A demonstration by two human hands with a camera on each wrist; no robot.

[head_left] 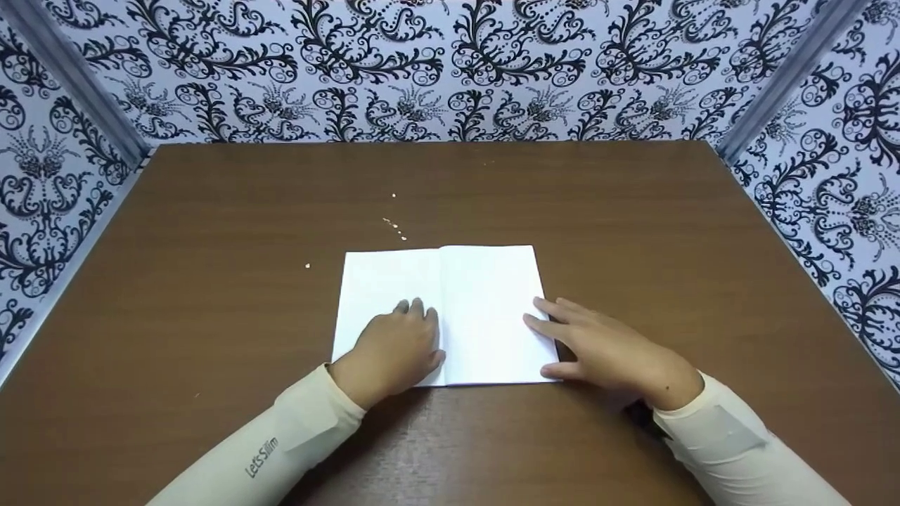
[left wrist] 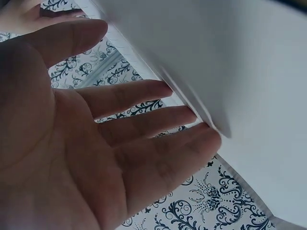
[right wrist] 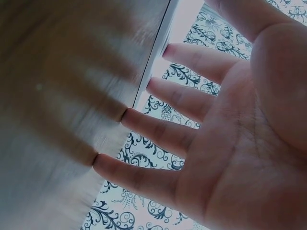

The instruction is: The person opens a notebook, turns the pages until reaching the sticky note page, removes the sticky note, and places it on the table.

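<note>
A notebook (head_left: pixel 489 295) with blank white pages lies spread on the brown table in the head view, its centre fold running away from the person. My left hand (head_left: pixel 397 351) rests on the left page, fingertips beside the fold. In the left wrist view its fingers (left wrist: pixel 139 96) reach straight to the white page (left wrist: pixel 268 76). At the right edge of the notebook is my right hand (head_left: pixel 608 348), thumb and two fingers over the page's margin. The right wrist view shows the fingers spread, two at the notebook's edge (right wrist: pixel 156 60) and two on the tabletop.
Small pale crumbs (head_left: pixel 395 226) are scattered on the table (head_left: pixel 633 211) beyond the notebook, with another bit (head_left: pixel 307 266) to its left. Patterned walls (head_left: pixel 450 70) stand behind the table and along both sides.
</note>
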